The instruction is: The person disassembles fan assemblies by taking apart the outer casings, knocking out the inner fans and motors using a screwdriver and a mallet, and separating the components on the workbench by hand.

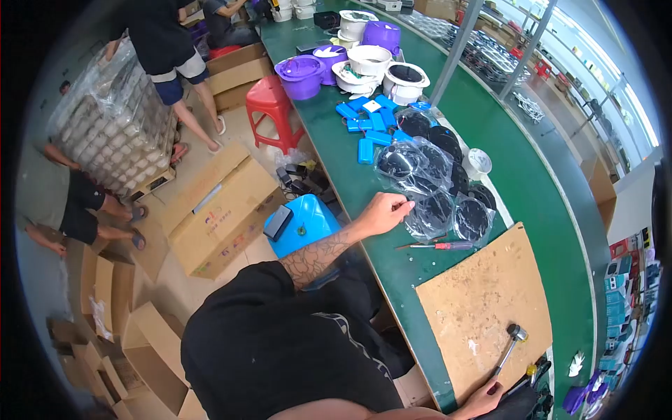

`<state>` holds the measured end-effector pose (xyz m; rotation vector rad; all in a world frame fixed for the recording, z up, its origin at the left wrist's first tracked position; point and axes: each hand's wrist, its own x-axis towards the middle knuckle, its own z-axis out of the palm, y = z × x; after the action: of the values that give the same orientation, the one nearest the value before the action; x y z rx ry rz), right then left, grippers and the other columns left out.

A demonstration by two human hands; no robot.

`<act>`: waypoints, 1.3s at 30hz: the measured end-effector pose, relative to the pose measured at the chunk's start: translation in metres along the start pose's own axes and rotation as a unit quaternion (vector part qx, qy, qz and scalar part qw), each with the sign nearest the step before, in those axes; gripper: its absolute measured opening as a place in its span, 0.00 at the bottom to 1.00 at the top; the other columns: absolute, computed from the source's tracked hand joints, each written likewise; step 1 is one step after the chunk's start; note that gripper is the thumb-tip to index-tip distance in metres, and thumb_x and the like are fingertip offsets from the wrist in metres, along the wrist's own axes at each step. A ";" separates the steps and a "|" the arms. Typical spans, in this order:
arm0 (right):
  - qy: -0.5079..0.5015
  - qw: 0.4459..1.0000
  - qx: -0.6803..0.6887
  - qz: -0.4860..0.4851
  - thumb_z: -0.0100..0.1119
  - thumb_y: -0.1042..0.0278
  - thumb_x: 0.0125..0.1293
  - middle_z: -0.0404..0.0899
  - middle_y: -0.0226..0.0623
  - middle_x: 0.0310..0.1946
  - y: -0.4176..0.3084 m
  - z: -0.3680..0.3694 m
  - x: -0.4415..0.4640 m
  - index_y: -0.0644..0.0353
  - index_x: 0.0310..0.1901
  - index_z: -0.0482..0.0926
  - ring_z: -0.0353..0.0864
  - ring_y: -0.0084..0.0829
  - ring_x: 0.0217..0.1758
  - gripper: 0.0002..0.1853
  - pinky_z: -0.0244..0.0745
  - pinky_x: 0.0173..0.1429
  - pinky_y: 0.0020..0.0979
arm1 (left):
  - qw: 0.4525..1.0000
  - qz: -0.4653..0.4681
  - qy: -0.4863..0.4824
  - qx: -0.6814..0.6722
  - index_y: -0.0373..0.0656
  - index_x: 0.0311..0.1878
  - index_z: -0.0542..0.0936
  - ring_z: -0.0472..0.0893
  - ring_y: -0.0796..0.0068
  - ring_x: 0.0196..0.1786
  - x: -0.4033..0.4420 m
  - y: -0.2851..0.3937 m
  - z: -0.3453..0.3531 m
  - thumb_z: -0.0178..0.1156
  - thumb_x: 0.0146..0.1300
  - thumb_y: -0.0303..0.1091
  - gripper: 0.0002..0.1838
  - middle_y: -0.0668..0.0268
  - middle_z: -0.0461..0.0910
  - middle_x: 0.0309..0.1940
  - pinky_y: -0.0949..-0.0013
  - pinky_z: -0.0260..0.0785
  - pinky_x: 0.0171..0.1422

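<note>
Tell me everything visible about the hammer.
The hammer has a short, stubby head, dark at one end and paler toward the other, on a slim, shiny, metal-looking shaft. It slants over the brown board, its head away from the right grip, which closes around the lower end and hides it. Whether the head touches the board is unclear.

Black-headed hammer [513, 341], shiny shaft slanting, at lower right, plastic-wrapped round black discs [430, 213], overlapping, farther up.

screwdriver [455, 246] on bench [332, 147] between cardboard [483, 294] and bagged discs [430, 211]
</note>
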<state>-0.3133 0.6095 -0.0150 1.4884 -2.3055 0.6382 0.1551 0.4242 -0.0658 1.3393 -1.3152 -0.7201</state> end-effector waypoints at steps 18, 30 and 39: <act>0.011 1.000 0.021 0.013 0.59 0.56 0.66 0.80 0.52 0.27 0.040 0.032 -0.005 0.68 0.31 0.80 0.79 0.50 0.28 0.19 0.72 0.34 0.43 | 0.997 0.039 -0.034 0.063 0.35 0.25 0.79 0.73 0.83 0.20 0.001 -0.010 0.002 0.58 0.68 0.38 0.18 0.66 0.77 0.15 0.71 0.65 0.25; 0.028 0.993 0.082 0.082 0.60 0.54 0.65 0.80 0.49 0.25 0.031 0.026 -0.006 0.66 0.32 0.81 0.80 0.43 0.27 0.19 0.73 0.34 0.38 | 0.999 0.037 -0.036 -0.004 0.36 0.23 0.79 0.71 0.84 0.17 -0.007 -0.007 0.000 0.58 0.67 0.39 0.19 0.67 0.76 0.13 0.73 0.61 0.22; 0.040 0.990 0.106 0.085 0.61 0.56 0.65 0.81 0.47 0.24 0.039 0.031 -0.006 0.66 0.32 0.82 0.82 0.40 0.26 0.17 0.74 0.34 0.36 | 0.998 0.010 -0.032 -0.060 0.36 0.26 0.80 0.73 0.86 0.20 -0.007 -0.011 -0.001 0.57 0.69 0.40 0.19 0.70 0.76 0.16 0.79 0.62 0.24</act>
<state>-0.3470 0.6117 -0.0516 1.3339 -2.3796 0.9982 0.1577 0.4286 -0.0779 1.2139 -1.3138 -0.8208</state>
